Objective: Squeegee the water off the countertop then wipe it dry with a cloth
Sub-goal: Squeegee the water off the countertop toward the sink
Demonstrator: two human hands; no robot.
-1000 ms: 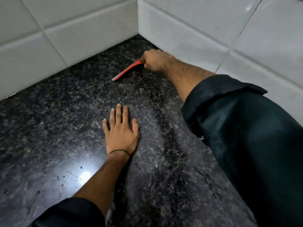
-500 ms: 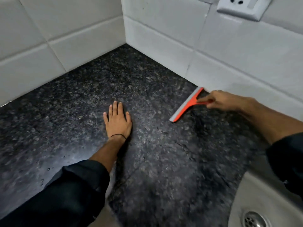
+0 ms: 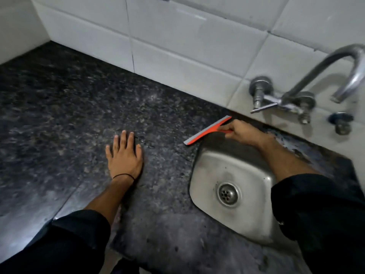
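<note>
A dark speckled granite countertop (image 3: 69,119) fills the left and middle. My right hand (image 3: 242,131) grips the handle of an orange squeegee (image 3: 207,130) with a grey blade. Its blade lies on the counter at the far left corner of the steel sink (image 3: 205,175), close to the wall. My left hand (image 3: 124,155) rests flat on the counter, palm down, fingers slightly apart, left of the sink. A faint wet line runs between my left hand and the blade. No cloth is in view.
White wall tiles (image 3: 177,46) rise behind the counter. A chrome wall tap (image 3: 308,84) arches over the sink at the right, with a small valve (image 3: 340,120) beside it. The sink drain (image 3: 228,193) is uncovered. The counter's front edge runs at bottom left.
My right hand has dragged the squeegee from the far wall corner rightward along the wall to the sink's edge. My left hand stayed flat on the counter. The view swung right, revealing sink and tap.
</note>
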